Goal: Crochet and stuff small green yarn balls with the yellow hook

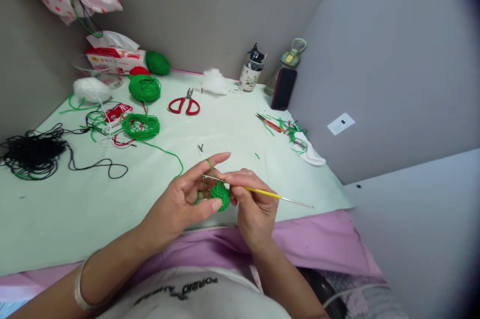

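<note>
My left hand (187,196) pinches a small round green crochet piece (220,196) between thumb and fingers, and green yarn loops over its raised index finger. In my right hand (255,206) is a crochet hook (262,192) with a yellow grip, held like a pencil. The hook's metal tip points left, across the top of the crochet piece, close to the taut yarn. A green strand (165,150) runs over the table from a loose green coil (141,126) toward my left hand.
Red-handled scissors (184,104) lie beyond my hands. A black yarn heap (35,151), white yarn ball (92,90) and green yarn ball (144,88) are at left. White stuffing (215,82), a pen cup (251,73), a phone (284,89) and yarn scraps (294,131) lie farther back and right.
</note>
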{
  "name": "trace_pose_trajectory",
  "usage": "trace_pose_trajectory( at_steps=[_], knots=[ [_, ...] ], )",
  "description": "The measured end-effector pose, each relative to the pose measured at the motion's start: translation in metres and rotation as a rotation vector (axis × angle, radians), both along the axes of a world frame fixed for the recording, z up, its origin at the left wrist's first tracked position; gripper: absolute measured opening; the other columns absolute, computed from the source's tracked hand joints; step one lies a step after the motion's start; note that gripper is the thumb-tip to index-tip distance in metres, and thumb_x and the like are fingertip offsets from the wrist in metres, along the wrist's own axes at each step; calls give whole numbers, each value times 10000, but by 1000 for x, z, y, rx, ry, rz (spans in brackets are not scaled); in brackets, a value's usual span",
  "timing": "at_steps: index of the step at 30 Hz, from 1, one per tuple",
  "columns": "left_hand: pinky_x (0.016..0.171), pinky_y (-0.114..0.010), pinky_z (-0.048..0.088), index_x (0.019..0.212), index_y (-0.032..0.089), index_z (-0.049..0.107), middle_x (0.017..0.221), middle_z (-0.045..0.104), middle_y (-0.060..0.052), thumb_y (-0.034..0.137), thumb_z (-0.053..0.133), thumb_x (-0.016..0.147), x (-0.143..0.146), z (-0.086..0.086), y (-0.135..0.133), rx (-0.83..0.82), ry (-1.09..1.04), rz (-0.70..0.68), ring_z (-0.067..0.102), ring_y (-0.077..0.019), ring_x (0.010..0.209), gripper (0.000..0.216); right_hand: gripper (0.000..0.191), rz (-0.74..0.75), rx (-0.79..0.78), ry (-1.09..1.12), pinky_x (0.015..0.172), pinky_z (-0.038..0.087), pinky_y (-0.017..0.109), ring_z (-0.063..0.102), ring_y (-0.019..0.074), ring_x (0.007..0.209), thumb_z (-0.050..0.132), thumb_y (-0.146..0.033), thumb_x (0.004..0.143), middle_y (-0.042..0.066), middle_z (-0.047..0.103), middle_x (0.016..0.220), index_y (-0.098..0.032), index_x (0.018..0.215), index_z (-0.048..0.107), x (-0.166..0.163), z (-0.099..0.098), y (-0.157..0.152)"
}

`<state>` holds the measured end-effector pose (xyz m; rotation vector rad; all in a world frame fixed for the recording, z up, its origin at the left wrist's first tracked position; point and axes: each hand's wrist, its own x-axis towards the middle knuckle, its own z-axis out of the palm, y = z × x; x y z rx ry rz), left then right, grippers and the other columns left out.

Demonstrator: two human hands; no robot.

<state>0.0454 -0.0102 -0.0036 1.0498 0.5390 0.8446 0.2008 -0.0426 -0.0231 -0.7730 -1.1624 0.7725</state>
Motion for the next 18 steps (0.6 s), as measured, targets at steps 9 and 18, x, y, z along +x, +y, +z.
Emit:
trace_pose_trajectory(
  at_steps=[9, 18],
  knots=[
    [912, -314, 489, 1393, 405, 663, 1030, 719, -5, 227, 775, 837, -2, -3, 0, -147, -137, -102, 638, -185, 973, 594, 190, 56, 11, 9, 518, 458, 253, 544, 100, 592, 678, -234, 973, 2, 774, 874, -335, 1052, 819, -6, 4, 3],
    [988, -289, 457, 1456, 399, 581, 1067, 697, 21, 242, 819, 849, 2, -4, -2, -231, -26, 33, 623, -143, 1037, 671, 184, -3, -67, -74, 673, 507, 302, 624, 153, 785, 665, -229, 978, 19, 803, 952, -311, 1037, 818, 2, 0, 7]
  ],
)
